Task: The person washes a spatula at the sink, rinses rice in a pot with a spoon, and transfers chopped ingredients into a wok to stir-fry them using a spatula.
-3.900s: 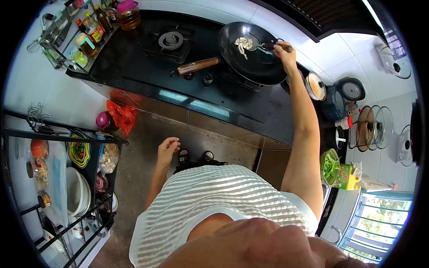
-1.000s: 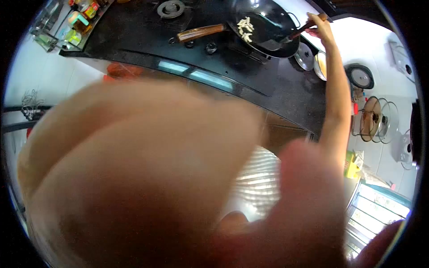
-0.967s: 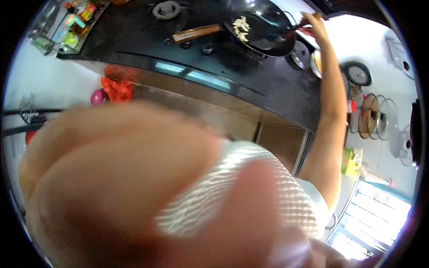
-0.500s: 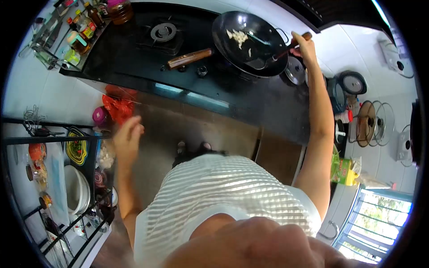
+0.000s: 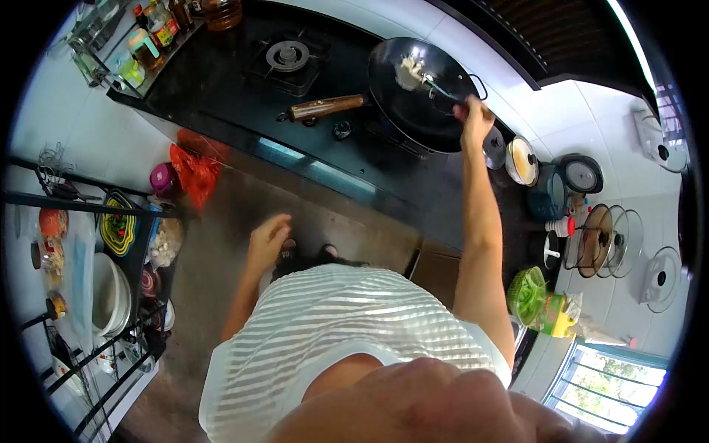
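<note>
My right hand (image 5: 476, 122) is closed around the handle of a spatula (image 5: 443, 91), above the right side of a black wok (image 5: 421, 122). The spatula's head is up in the far left part of the wok, among pale chopped pieces of food (image 5: 410, 68). The wok's wooden handle (image 5: 327, 108) points left over the counter. My left hand (image 5: 269, 240) hangs in front of my body, above the floor. Its fingers are loosely stretched, with nothing in them.
A bare gas burner (image 5: 287, 56) lies left of the wok, with sauce bottles (image 5: 159, 29) beyond. Right of the wok stand a lidded pot (image 5: 522, 161) and a green basket (image 5: 527, 295). A red bag (image 5: 196, 173) hangs at the counter's front; a shelf rack (image 5: 81, 203) stands left.
My right hand has swung the spatula from the wok's near right side to the food at its far left. The food is bunched together more. My left hand has moved right, closer to my body.
</note>
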A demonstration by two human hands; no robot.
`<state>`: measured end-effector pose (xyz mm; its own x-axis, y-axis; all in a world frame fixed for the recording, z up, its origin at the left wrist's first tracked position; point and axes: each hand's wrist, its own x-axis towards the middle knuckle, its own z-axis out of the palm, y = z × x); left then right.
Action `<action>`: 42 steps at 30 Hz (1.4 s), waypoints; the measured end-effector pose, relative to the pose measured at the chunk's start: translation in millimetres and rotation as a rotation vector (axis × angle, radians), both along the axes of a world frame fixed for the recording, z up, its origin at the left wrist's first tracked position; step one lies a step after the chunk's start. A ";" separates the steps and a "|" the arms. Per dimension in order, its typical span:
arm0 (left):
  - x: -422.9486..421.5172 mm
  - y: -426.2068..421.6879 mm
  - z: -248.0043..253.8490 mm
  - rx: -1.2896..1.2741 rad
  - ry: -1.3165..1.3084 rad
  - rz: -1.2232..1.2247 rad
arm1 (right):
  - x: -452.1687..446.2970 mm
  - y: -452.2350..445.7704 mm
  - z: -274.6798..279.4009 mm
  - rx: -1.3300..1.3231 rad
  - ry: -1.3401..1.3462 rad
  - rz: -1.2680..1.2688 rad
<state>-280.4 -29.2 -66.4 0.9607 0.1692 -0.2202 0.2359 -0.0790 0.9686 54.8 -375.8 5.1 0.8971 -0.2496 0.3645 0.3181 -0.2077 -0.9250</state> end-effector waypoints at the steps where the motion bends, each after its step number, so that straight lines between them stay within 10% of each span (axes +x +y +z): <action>1: -1.5 1.3 -5.5 -0.028 -0.001 0.031 | -29.1 10.6 -0.3 0.202 0.046 0.043; 21: -14.4 0.1 -17.1 -0.020 0.062 -0.010 | -9.1 -35.9 -45.6 -0.239 -0.094 0.046; 23: -14.8 -0.7 -20.5 0.008 0.001 -0.033 | -12.8 -11.0 -7.3 0.045 0.107 0.148; 30: -28.8 5.8 -30.0 0.041 0.002 0.009 | 0.8 -17.3 143.9 -0.518 0.417 0.161; 35: -30.8 -0.1 -22.8 0.096 0.038 -0.087 | 36.3 -22.4 89.5 -0.528 0.433 0.097; 38: -31.3 -1.1 -26.0 0.165 0.012 -0.125 | 20.8 -17.5 59.1 -0.609 -0.188 0.387; 42: -40.8 2.2 -36.9 0.091 0.073 -0.058 | 10.3 -24.9 103.4 -0.432 0.247 0.295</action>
